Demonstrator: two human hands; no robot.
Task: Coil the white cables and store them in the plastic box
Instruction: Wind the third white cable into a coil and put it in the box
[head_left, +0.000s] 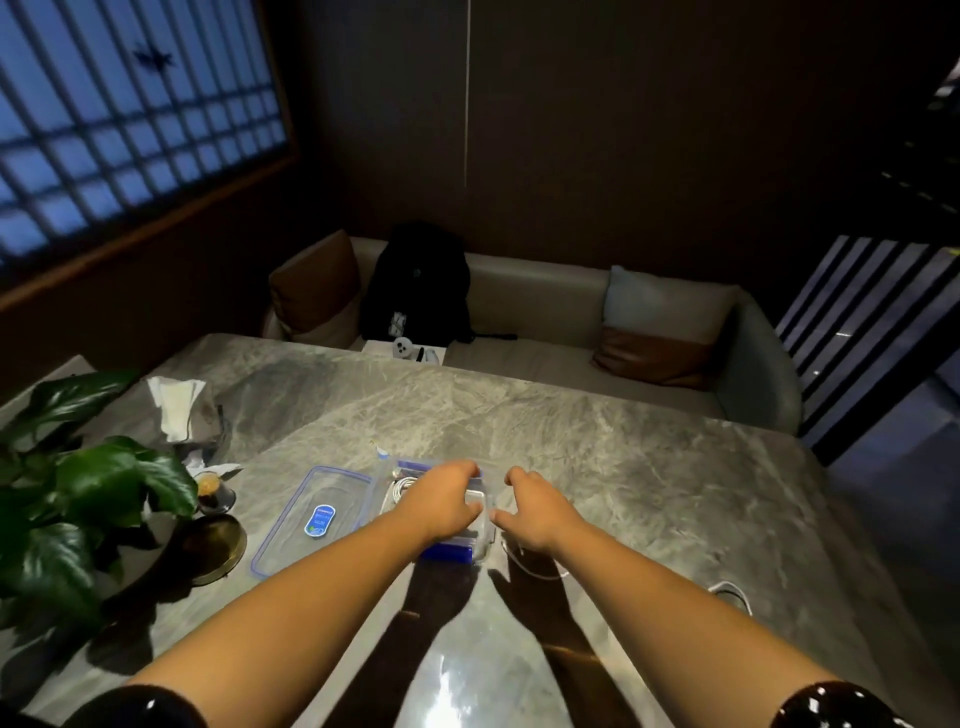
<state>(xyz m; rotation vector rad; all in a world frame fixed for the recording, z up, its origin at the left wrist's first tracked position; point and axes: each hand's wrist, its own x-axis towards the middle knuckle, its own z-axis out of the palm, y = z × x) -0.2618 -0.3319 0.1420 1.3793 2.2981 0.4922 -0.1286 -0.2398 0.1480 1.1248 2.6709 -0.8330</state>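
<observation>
On the grey marble tabletop (571, 441) stands a clear plastic box with blue clips (483, 543), a coiled white cable (401, 486) inside. The left hand (441, 499) lies over the box, fingers curled at the far rim; its grip is hidden. The right hand (535, 512) hovers just beside it, fingers loosely curved. The clear blue-rimmed lid (288, 525) lies left of the box, and a loose white cable (535, 570) lies by the right wrist.

No text can be read anywhere, blue oval sticker (320, 521) on the clear lid (291, 545) lower left of centre bears a line of white print too blurred to read, white patch (397, 323) on the black backpack (415, 280) at upper centre equally illegible
</observation>
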